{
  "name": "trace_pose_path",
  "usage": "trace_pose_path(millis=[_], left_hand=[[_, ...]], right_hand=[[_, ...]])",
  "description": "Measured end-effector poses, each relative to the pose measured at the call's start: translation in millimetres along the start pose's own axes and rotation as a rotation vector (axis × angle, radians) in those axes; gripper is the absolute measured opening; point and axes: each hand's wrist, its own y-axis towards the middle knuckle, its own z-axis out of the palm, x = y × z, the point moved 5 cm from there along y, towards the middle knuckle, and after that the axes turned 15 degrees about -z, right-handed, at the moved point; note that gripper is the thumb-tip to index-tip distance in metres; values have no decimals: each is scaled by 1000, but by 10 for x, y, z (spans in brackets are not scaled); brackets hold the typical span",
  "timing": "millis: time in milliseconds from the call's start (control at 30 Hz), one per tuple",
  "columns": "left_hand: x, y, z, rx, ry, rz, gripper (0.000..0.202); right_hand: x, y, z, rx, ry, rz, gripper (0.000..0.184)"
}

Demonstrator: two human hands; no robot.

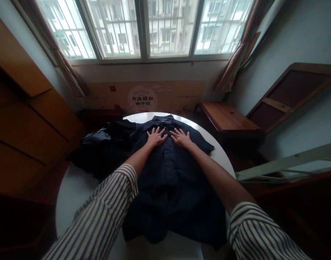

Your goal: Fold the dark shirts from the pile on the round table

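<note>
A dark navy short-sleeved shirt (178, 184) lies front side up on a round white table (225, 162), its collar at the far edge and its hem towards me. My left hand (156, 138) rests flat on the shirt's chest, left of the button placket, fingers spread. Just right of the placket, my right hand (181, 138) also lies flat with its fingers apart. Both palms face down on the cloth and neither hand grips it. The lower part of the shirt looks somewhat wrinkled.
A heap of dark clothes (103, 148) lies on the table's left side. Beyond the table stand a wooden side table (227, 115) at the right and a printed cardboard panel (176, 94) under the window. A pale metal frame (290, 162) is close on the right.
</note>
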Motion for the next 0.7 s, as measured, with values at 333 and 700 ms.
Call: trace_pose_path(millis=[333, 700], left_hand=[[-9, -71, -49, -15, -3, -12, 69], [98, -2162, -675, -238, -73, 512, 38]], right_hand=[[1206, -1872, 22, 17, -10, -411, 43], [1675, -3254, 232, -97, 195, -483, 12]])
